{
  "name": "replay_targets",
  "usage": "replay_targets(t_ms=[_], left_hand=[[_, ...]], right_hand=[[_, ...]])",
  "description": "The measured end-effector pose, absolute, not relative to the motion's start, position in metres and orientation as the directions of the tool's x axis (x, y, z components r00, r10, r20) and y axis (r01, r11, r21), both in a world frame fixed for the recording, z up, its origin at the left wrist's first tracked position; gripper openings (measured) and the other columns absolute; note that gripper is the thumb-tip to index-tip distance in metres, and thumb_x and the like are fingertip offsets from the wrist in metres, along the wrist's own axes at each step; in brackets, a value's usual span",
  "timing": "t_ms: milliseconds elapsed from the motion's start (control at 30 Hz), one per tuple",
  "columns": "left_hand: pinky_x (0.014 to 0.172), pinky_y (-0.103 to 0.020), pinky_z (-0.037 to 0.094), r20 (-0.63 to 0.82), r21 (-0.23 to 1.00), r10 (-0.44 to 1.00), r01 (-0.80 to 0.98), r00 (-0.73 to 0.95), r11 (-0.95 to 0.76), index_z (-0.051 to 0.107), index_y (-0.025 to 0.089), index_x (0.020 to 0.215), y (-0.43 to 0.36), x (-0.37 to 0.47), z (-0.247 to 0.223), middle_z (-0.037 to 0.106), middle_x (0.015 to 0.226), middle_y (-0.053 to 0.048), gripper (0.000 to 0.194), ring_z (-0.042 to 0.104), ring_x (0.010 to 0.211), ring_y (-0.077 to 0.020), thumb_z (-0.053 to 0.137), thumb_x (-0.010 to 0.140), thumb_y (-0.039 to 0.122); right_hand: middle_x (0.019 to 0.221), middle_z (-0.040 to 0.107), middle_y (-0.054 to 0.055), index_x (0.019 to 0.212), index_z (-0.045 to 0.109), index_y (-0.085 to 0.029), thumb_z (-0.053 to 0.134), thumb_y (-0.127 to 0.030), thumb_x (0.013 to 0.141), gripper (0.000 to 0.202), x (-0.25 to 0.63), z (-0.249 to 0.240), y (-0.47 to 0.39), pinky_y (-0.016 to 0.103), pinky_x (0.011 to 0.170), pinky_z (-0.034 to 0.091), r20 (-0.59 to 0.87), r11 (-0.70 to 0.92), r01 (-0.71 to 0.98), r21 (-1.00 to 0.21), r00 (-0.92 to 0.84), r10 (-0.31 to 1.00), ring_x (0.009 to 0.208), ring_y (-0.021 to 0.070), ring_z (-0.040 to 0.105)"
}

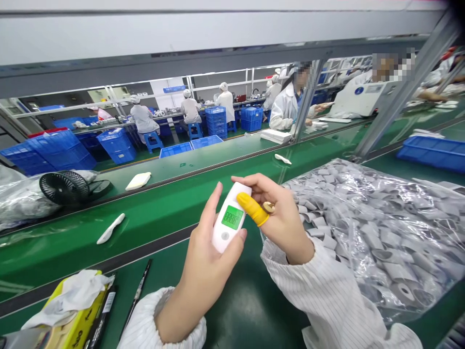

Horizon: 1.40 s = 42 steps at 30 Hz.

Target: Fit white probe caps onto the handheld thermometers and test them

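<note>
A white handheld thermometer point(219, 233) is held up above the bench, its small screen lit green with dark digits. My left hand point(207, 257) grips its lower body, thumb on the right side and fingers along the left. Around its upper end closes my right hand point(278, 208), the thumb in a yellow finger cot point(250, 207) pressing on the front face above the screen. A ring-like gold-coloured bit shows beside that thumb. The fingers behind the thermometer are partly hidden.
A clear bag of grey-white plastic parts point(388, 242) covers the right side. White pieces point(111, 229) lie on the green conveyor point(163, 206). At left are a black fan point(64, 188), a yellow tissue pack point(85, 315) and a pen point(138, 293). Co-workers sit beyond.
</note>
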State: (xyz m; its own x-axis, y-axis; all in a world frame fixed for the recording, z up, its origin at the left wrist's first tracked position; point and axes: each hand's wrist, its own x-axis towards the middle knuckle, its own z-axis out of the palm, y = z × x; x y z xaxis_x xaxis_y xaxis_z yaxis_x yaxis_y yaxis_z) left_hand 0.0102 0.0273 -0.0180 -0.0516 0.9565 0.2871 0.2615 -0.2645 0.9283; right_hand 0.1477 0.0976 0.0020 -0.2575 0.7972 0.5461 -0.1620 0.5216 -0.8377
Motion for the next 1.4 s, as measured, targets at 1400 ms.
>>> replay_targets(t_ms=[1400], left_hand=[[0.051, -0.025, 0.033, 0.209, 0.719, 0.976, 0.687, -0.067, -0.107, 0.043, 0.024, 0.082, 0.031, 0.013, -0.007, 0.056, 0.066, 0.003, 0.023, 0.051, 0.054, -0.0156, 0.054, 0.089, 0.042]], right_hand=[[0.085, 0.066, 0.002, 0.099, 0.07, -0.019, 0.066, -0.034, 0.09, 0.017, 0.147, 0.0, 0.1, 0.023, 0.059, 0.05, 0.567, 0.556, -0.115, -0.823, -0.225, 0.792, 0.069, 0.0123, 0.059]])
